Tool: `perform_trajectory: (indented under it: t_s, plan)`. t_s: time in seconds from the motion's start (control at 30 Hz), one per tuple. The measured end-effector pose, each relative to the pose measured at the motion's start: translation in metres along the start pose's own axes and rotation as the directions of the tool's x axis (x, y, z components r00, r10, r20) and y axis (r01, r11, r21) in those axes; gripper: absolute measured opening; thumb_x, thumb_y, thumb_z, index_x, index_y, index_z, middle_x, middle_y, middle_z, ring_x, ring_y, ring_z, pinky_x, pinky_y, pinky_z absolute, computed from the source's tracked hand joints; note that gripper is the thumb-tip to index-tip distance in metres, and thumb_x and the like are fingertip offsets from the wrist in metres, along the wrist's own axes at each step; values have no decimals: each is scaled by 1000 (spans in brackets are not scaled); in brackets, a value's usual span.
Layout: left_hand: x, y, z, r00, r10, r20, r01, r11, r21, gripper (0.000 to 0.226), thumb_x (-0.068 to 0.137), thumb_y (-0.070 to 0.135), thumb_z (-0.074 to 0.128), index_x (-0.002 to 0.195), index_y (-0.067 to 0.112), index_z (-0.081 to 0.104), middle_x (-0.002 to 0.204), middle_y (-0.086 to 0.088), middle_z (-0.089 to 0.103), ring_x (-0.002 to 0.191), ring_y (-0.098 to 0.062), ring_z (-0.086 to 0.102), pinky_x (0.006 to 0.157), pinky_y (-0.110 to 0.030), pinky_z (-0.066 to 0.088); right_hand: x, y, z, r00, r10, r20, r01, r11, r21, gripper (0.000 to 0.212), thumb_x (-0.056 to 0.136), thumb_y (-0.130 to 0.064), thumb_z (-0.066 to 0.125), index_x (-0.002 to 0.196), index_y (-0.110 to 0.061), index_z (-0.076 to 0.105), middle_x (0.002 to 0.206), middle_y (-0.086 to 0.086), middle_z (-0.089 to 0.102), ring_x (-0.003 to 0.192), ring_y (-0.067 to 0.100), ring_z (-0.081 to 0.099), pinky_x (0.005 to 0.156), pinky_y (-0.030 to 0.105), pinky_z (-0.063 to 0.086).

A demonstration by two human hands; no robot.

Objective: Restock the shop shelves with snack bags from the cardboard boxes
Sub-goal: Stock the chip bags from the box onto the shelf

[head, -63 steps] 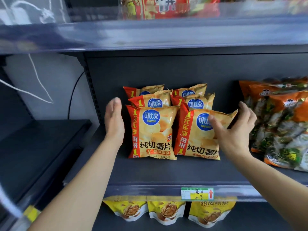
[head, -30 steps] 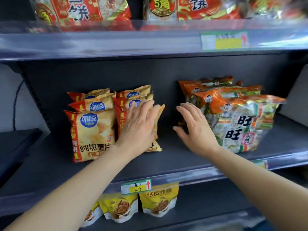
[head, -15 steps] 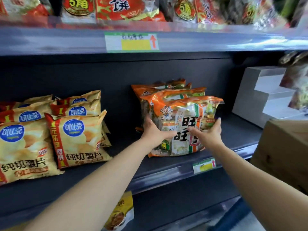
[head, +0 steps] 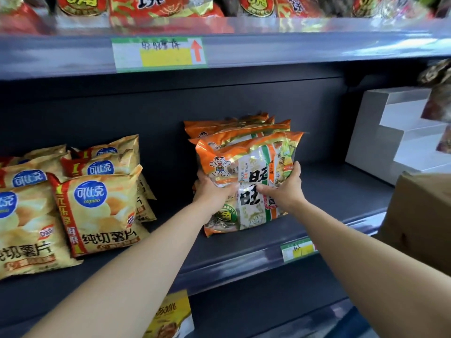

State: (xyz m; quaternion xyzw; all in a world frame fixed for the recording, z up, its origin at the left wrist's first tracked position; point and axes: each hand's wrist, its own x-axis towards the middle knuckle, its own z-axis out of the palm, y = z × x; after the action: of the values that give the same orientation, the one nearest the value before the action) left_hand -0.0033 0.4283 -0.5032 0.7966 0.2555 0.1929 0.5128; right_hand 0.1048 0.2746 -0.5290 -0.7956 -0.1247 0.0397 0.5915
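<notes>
An orange and white rice cracker bag [head: 246, 167] stands upright at the front of a short row of like bags on the dark grey middle shelf [head: 256, 242]. My left hand [head: 212, 191] grips its left side, thumb across the front. My right hand [head: 284, 189] grips its right side, thumb on the front and fingers round the edge. Several yellow potato chip bags [head: 97, 206] stand in rows at the left of the same shelf. A brown cardboard box [head: 419, 215] shows at the right edge.
The shelf above [head: 244, 52] carries red snack bags and a price label. A white stepped riser [head: 395, 132] sits at the shelf's far right. Bare shelf lies between the chip bags and the cracker bags. A yellow bag [head: 170, 315] sits on the shelf below.
Both hands left the chip bags and moved right to the cracker bags. They took hold of the front cracker bag and now grip it more tightly from both sides.
</notes>
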Motion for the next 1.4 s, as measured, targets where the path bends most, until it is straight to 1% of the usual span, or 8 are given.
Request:
perform_trajectory:
  t_s: [0.17, 0.27, 0.37, 0.57, 0.67, 0.77, 1.07, 1.4]
  plan:
    - [-2, -3, -7, 995, -75, 63, 78, 996, -51, 92, 70, 63, 69, 142, 24, 25, 138, -1, 44, 125, -26, 47, 103, -45, 41, -10, 2, -8, 1000, 12, 12, -12, 1000, 0, 135, 39, -67, 80, 146, -38, 3, 146, 8, 37, 126, 28, 48, 102, 50, 44]
    - [0, -6, -7, 991, -105, 77, 110, 992, -61, 84, 75, 64, 64, 139, 25, 27, 137, -2, 47, 122, -27, 50, 103, -47, 42, -14, -1, -10, 1000, 20, 0, -20, 1000, -17, 118, 67, -55, 76, 150, -31, -5, 151, 8, 29, 131, 29, 42, 104, 46, 43]
    - [1, -6, -4, 989, -128, 80, 133, 989, -69, 84, 78, 61, 63, 140, 22, 24, 139, -5, 45, 123, -28, 48, 104, -46, 41, -14, -1, -7, 999, 39, -21, -40, 996, -77, 113, 78, -48, 71, 150, -25, -13, 154, 10, 22, 134, 32, 38, 100, 44, 42]
    - [-2, -9, -5, 980, -153, 125, 163, 984, -73, 99, 74, 57, 70, 147, 17, 15, 147, -6, 37, 131, -27, 43, 107, -47, 39, -26, -3, -2, 991, 13, -132, -33, 988, -153, 109, 80, -49, 69, 151, -20, -8, 156, 13, 15, 138, 38, 27, 109, 53, 33]
    - [-6, -11, -3, 988, -115, 98, 118, 993, -20, 96, 77, 47, 73, 146, 12, 16, 147, -7, 38, 130, -26, 43, 104, -37, 39, -36, 3, 3, 981, -2, -195, -41, 975, -219, 107, 80, -47, 70, 152, -18, -4, 156, 11, 15, 139, 37, 21, 107, 52, 30]
    - [-7, -11, 0, 995, -87, 51, 88, 996, -21, 84, 79, 42, 73, 140, 11, 25, 140, -7, 44, 124, -26, 48, 94, -33, 41, -42, 9, 11, 985, 19, -171, -59, 970, -234, 110, 80, -42, 72, 151, -19, -9, 155, 11, 15, 139, 37, 21, 107, 51, 30]
    - [-8, -9, 3, 994, -102, 27, 103, 994, -48, 91, 75, 48, 74, 143, 13, 24, 143, -6, 43, 126, -27, 48, 104, -44, 42, -30, 1, 13, 992, 38, -124, -65, 974, -218, 114, 82, -33, 73, 150, -18, -17, 157, 10, 10, 138, 38, 26, 106, 49, 33]
    - [-23, -3, -4, 996, -79, 33, 79, 997, -20, 93, 80, 46, 71, 148, 14, 15, 151, -6, 31, 132, -27, 42, 101, -39, 39, -62, 3, 14, 956, -132, -262, 30, 932, -361, 88, 84, -34, 69, 149, -9, 15, 153, 11, 20, 139, 32, 20, 108, 47, 33]
